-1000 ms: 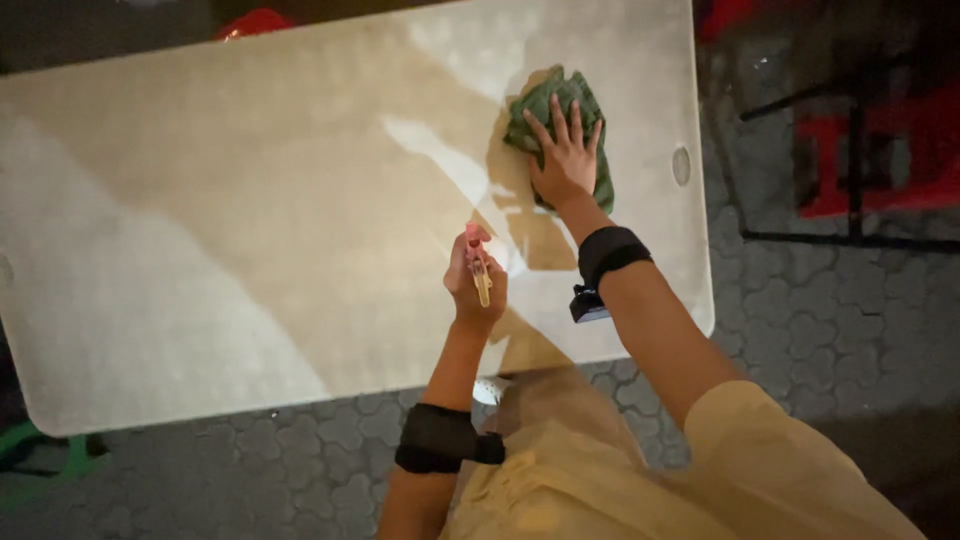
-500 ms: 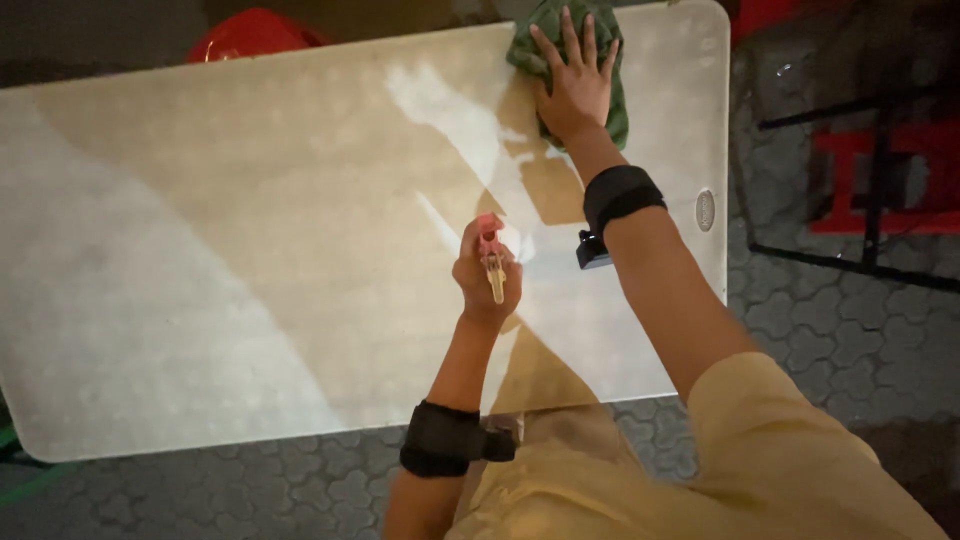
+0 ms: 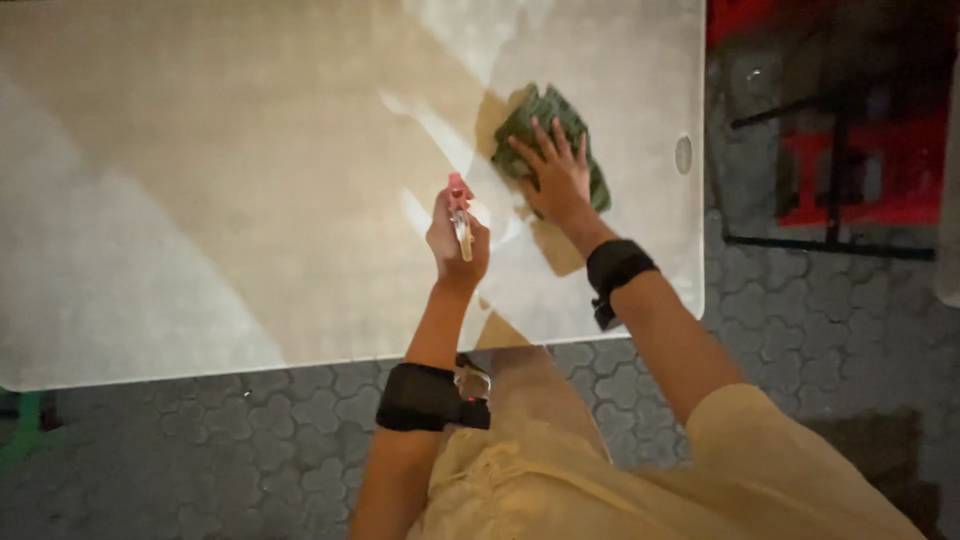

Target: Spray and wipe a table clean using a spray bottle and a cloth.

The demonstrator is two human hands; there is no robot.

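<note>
No pkgs, labels, signs or screens in view.

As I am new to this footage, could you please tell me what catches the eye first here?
The right hand lies flat on a green cloth near the right end of the pale table. Just to its left, the left hand holds a small spray bottle with a red top above the tabletop. Both forearms wear black bands, and red furniture stands on the paved floor at right.
</note>
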